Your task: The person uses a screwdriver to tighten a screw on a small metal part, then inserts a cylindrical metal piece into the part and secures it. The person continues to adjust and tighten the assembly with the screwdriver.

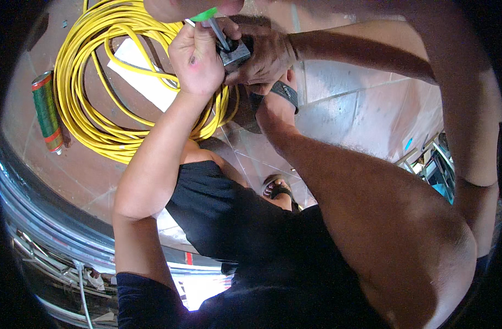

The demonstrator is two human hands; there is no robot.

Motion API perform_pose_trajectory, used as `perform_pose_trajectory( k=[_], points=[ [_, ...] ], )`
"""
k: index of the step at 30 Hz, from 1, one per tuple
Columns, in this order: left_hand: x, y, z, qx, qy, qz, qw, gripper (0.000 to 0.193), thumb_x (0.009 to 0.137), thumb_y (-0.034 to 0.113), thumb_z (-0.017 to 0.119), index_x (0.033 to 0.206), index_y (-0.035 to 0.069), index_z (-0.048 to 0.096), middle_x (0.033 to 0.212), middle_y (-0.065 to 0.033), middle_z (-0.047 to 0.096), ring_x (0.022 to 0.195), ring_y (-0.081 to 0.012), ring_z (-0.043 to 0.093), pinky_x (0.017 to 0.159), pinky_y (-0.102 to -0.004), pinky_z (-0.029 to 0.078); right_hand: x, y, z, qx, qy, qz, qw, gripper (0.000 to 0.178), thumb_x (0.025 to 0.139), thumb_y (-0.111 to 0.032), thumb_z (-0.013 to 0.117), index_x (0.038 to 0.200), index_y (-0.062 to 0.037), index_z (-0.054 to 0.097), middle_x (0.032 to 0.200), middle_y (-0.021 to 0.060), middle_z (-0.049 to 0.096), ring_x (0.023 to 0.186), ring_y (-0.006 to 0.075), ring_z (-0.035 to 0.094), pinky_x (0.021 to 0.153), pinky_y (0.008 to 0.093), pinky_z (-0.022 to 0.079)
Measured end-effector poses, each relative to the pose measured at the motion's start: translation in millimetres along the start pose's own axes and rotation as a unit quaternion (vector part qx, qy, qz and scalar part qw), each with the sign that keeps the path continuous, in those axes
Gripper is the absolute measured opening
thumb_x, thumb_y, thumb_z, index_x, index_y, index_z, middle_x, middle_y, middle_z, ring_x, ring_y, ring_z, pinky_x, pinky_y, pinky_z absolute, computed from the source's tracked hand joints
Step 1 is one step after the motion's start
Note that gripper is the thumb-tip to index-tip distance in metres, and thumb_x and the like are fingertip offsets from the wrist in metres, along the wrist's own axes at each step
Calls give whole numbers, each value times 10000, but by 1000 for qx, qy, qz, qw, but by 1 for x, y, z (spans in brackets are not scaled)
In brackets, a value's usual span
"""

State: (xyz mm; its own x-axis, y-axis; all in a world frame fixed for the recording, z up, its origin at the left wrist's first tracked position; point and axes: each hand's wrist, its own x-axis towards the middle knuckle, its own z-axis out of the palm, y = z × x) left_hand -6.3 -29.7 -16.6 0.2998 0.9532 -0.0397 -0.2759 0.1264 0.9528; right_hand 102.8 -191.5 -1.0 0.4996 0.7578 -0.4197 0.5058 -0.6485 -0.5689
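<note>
My left hand (193,60) is closed at the upper middle, against the side of a small dark metal block (235,54). Its fingers curl beside the steel shaft of a screwdriver (220,36), which points down at the block. At the top edge, my right hand (188,7) grips the screwdriver's green handle, and most of this hand is cut off. Another person's hand (266,54), on an arm coming from the right behind my right forearm, holds the block from the other side. How the fingers meet around the block is partly hidden.
A coil of yellow cable (75,104) lies on the tiled floor, with a white sheet (144,77) under some loops. A green and orange can (48,112) lies left of it. Clear-wrapped lengths (53,208) curve along the lower left. A rack of items (437,164) is at right.
</note>
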Motion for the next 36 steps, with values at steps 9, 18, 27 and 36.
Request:
perform_pose_trajectory(
  k=[9,18,27,36],
  points=[
    [-2,-3,1,-25,17,-39,999,559,1227,404,520,1004,-34,787,924,-103,821,854,-166,761,811,-311,600,-4,-6,-4,-141,4,-49,989,528,1011,-211,616,1528,-111,643,1586,167,598,1519,375,480,1269,499,375],
    [-2,2,0,35,12,-9,999,538,1229,383,522,969,-25,757,932,-120,823,847,-164,757,789,-305,592,-2,-5,-6,-124,-6,-49,991,485,1040,-268,588,1489,-103,672,1546,171,632,1505,368,501,1259,508,383],
    [-2,2,4,22,13,-15,1000,500,1220,377,553,965,-25,705,910,-122,789,816,-159,718,756,-305,567,-7,-3,0,-137,1,-53,989,487,1058,-308,567,1480,-90,672,1531,174,643,1490,371,516,1251,509,389],
    [-5,6,2,0,18,-54,998,425,1240,247,486,929,-22,592,875,-180,727,939,-308,736,977,-450,576,-10,-2,2,-143,3,-48,989,496,1077,-349,546,1472,-77,673,1516,177,653,1475,374,532,1243,510,396]
  ],
)
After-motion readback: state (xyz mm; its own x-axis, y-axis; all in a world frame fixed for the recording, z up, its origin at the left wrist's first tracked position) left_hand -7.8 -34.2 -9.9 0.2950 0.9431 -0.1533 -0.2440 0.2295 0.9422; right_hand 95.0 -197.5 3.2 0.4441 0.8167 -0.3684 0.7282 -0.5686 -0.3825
